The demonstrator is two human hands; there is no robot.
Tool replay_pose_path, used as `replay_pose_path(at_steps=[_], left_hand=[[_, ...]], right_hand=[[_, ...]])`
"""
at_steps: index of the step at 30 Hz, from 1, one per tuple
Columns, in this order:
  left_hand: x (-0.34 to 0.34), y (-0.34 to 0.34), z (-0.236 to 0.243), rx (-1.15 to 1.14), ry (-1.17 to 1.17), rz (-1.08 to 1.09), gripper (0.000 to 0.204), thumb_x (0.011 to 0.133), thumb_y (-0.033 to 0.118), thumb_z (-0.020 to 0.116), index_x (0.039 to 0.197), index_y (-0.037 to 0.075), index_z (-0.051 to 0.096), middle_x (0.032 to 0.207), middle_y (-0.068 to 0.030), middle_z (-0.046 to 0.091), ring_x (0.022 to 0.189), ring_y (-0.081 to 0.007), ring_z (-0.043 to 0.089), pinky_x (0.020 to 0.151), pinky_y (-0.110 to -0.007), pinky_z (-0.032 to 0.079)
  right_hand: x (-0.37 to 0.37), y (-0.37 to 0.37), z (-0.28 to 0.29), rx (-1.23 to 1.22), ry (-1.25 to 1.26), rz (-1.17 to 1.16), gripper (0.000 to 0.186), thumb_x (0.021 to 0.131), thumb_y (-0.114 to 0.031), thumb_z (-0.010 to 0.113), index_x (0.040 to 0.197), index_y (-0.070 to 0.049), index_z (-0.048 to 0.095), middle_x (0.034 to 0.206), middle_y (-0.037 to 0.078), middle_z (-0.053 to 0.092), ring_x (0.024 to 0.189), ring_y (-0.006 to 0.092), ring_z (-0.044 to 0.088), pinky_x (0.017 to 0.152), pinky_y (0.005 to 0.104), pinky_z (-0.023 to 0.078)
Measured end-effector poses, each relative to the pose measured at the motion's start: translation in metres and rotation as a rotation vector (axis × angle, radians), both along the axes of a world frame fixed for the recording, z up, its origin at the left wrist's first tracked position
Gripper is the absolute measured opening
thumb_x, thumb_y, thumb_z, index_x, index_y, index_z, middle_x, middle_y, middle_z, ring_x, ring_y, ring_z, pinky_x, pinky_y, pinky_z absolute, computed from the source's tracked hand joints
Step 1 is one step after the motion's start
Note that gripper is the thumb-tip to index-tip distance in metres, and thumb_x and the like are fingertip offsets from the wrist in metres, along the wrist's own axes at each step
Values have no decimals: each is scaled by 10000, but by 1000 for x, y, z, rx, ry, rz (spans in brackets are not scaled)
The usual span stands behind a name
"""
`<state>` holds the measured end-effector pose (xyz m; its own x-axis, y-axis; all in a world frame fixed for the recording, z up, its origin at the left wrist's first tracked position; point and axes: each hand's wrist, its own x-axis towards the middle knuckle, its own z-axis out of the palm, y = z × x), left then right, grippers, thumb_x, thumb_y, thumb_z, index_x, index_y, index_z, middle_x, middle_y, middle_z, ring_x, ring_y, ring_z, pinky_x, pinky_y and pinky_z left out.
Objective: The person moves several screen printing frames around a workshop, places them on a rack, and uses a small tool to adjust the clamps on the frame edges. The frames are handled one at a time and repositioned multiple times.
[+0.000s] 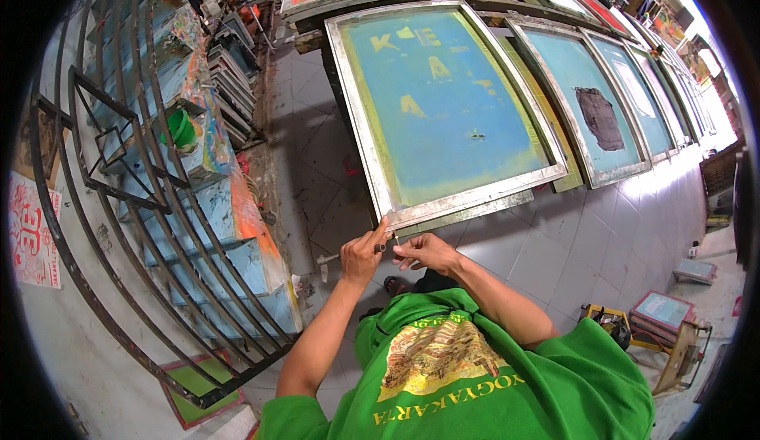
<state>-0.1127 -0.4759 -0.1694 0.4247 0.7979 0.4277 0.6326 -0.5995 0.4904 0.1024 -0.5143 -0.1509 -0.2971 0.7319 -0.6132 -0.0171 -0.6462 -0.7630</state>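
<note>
the screen (467, 127) lies face up, near left corner at both hands; bracing that corner should keep the work true and spare the mesh. left of the screen stands a green bucket (181, 130), contents unclear. at the corner, left hand (362, 256) fingers curl around a hammer (324, 260), index reaching the frame; right hand (427, 254) fingers pinch a thin pin (397, 241).

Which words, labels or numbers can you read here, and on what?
I'll leave the wording uncopied; writing shows on:
The blue screen: large pale block letters.
The green shirt: yellow lettering.
The white poster, far left: bold red characters, plus smaller print.
Background lettering, if any, is too small to read.
</note>
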Motion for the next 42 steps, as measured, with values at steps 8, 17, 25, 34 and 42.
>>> replay_pose_path(at_steps=[8,17,25,34,42], left_hand=[[1,-1,4,-8,16,-2,697,836,42,811,1492,207,644,858,-47,713,668,-284,694,606,-409,541],[0,-5,1,0,5,39,664,860,50,804,1484,223,655,844,-49,718,677,-270,706,603,-404,546],[5,-3,13,-70,-53,65,450,939,225,807,1383,195,738,748,-70,653,613,-266,667,553,-407,529],[15,23,69,-64,221,-62,569,861,435,866,1300,99,730,1186,-55,623,695,-272,720,616,-407,611],[9,56,67,72,410,-327,625,900,500,807,1323,55,687,1390,-104,592,702,-289,752,621,-386,627]], right_hand=[[4,6,-15,35,23,56,389,960,-407,824,1006,-22,797,944,97,807,795,135,719,720,281,522],[7,2,2,-14,124,93,418,1063,-399,688,1244,-23,717,1164,95,790,990,149,735,834,310,551],[8,2,-18,-47,272,53,321,1117,-287,604,1266,-18,694,1164,100,774,975,166,735,923,374,604],[4,-5,-19,-35,304,30,365,1123,-342,585,1268,-15,661,1154,95,772,937,142,739,843,322,599],[3,-9,-19,-57,325,5,377,1128,-335,575,1301,-10,657,1154,84,771,952,140,738,882,345,614]])
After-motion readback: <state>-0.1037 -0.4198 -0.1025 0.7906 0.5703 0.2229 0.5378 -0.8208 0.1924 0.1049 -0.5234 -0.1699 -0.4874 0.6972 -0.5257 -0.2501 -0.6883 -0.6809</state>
